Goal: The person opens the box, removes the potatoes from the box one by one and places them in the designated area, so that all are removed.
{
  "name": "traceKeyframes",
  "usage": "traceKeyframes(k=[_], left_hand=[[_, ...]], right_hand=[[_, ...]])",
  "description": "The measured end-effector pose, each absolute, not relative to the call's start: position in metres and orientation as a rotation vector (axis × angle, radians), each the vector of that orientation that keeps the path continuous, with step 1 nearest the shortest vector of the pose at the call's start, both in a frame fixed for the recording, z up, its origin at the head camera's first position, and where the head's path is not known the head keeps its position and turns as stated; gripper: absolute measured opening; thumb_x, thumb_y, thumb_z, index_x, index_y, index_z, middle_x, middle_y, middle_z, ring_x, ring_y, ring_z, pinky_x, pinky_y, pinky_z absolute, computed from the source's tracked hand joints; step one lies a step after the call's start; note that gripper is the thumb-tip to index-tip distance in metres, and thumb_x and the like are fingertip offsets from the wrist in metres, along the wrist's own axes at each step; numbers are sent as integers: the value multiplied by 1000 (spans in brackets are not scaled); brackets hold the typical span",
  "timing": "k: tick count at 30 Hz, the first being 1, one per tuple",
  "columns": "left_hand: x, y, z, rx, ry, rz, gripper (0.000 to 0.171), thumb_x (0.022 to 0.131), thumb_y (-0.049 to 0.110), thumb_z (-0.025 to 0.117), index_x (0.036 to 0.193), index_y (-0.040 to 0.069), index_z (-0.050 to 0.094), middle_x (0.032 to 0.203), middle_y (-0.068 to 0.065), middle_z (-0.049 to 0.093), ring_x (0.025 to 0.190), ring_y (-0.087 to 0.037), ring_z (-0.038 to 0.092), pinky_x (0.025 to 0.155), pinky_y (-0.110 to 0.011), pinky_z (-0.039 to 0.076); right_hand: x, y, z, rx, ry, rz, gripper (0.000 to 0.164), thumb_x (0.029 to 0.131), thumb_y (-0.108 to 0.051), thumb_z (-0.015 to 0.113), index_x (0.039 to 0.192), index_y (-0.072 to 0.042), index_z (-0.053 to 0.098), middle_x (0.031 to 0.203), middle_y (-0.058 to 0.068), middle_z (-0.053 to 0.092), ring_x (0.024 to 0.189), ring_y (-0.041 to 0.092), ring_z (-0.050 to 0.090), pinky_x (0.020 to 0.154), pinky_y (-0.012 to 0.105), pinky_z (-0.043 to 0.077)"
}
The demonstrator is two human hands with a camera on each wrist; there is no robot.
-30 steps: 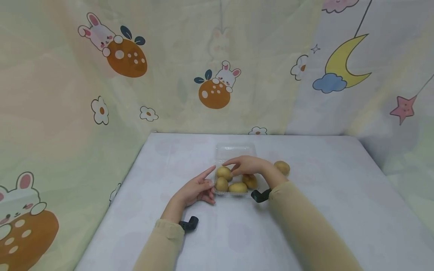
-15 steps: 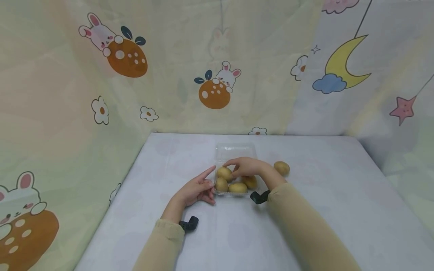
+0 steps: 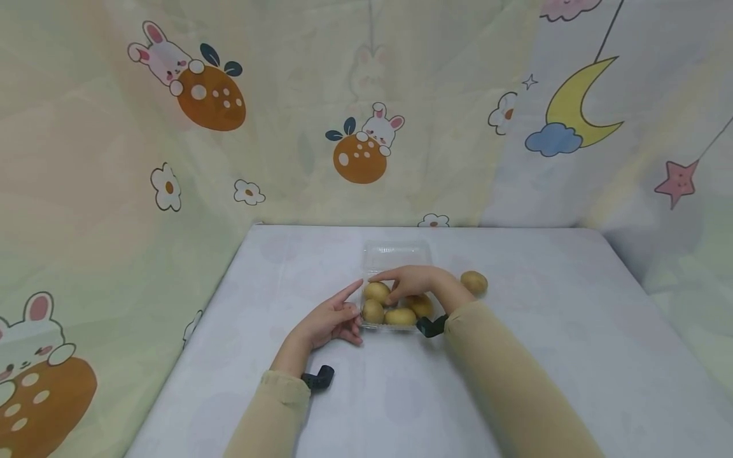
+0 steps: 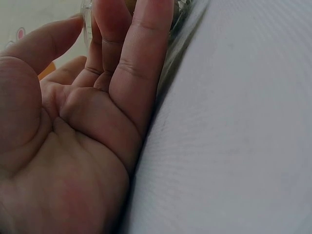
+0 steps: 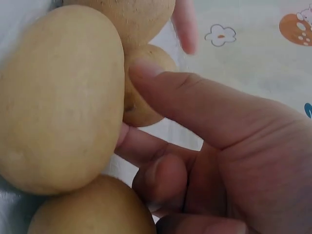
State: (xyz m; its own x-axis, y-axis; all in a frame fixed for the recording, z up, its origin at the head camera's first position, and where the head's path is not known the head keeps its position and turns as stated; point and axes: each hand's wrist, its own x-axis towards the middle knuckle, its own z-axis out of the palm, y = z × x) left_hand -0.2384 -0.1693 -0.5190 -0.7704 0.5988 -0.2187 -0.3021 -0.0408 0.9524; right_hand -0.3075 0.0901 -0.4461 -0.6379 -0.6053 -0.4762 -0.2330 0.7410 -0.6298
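Note:
A clear plastic box (image 3: 382, 327) with its lid folded back holds several potatoes. My right hand (image 3: 413, 280) reaches in from the right; its thumb and index finger lie about the back-left potato (image 3: 376, 292). In the right wrist view, the thumb rests on that potato (image 5: 141, 105), with a large potato (image 5: 61, 100) nearer the camera. My left hand (image 3: 326, 323) rests on the table beside the box's left side, index finger straight and thumb at the wall. The left wrist view shows the left palm (image 4: 73, 141) facing the camera, fingertips partly cut off.
One loose potato (image 3: 474, 282) lies on the table right of the box, behind my right forearm. The flat clear lid (image 3: 396, 254) extends toward the back. A white cloth covers the table (image 3: 389, 394), and a patterned curtain (image 3: 286, 114) hangs behind it.
My right hand has shifted slightly left, its index finger reaching further over the back-left potato. The left hand and the other potatoes have stayed in place.

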Motion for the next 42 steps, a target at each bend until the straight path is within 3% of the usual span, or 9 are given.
traceKeyframes(k=[6,13,21,26,34,42], left_hand=[[-239,-169,-519,307,1630,1870,67,100,18,57,153,45,27,85,-4,62,70,-18,65,80,-58,60],[-238,-168,-519,301,1631,1873,67,100,18,58,153,45,27,84,-4,62,70,-18,65,80,-58,60],[-238,-168,-520,313,1612,1882,68,100,17,57,154,43,26,84,-4,63,70,-17,65,80,-58,60],[-238,-168,-520,314,1618,1884,68,99,18,59,153,43,27,84,-4,63,69,-18,65,79,-58,60],[-237,-169,-518,308,1604,1887,67,99,17,58,152,44,28,84,-4,63,70,-18,65,79,-57,60],[-233,-168,-510,356,1602,1884,68,101,11,53,156,38,23,85,-3,62,67,-14,64,80,-56,60]], right_hand=[[-306,86,-447,-649,2287,-681,58,91,-29,71,142,-44,48,101,3,62,58,16,46,56,26,43],[-304,85,-454,-680,2364,-704,55,90,-27,73,138,-44,53,107,1,63,64,17,50,64,29,46],[-304,85,-456,-707,2425,-682,52,88,-31,75,135,-43,56,124,-7,63,100,17,55,96,39,46],[-303,84,-455,-698,2447,-698,51,87,-31,76,133,-43,58,133,-7,61,111,16,53,110,44,42],[-302,83,-455,-663,2476,-665,49,87,-39,74,133,-45,58,137,-7,59,115,16,54,110,50,42],[-299,88,-449,-673,2484,-682,49,86,-42,75,131,-45,59,128,-7,63,103,17,55,97,41,48]])
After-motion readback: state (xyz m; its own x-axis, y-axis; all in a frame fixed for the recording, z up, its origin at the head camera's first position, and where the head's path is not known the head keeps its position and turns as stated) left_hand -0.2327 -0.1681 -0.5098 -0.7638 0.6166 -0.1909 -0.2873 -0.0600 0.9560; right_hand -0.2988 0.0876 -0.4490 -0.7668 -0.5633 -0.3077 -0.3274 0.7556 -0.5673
